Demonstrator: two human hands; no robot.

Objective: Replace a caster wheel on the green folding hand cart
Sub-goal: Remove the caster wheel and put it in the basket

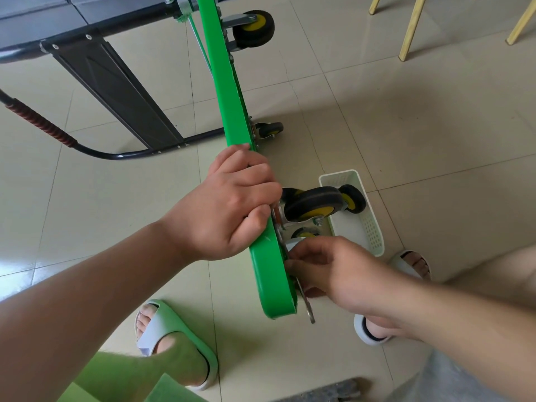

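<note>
Head view showed the green cart (227, 91) on edge through frame centre, left hand (232, 204) gripping its deck, right hand (327, 268) lower right curled round a flat metal tool (309, 310) below the caster wheel (314, 203).

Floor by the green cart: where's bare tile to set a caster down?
Free: tile between white basket and chair legs; tile between black handle frame and left hand. Crowded: around right hand with wrench, between green cart, basket and white slipper.

Left hand (229, 204) gripping green cart (226, 91) on edge, right hand (333, 271) curled beneath caster wheel (314, 203), possibly pinching something hidden.
</note>
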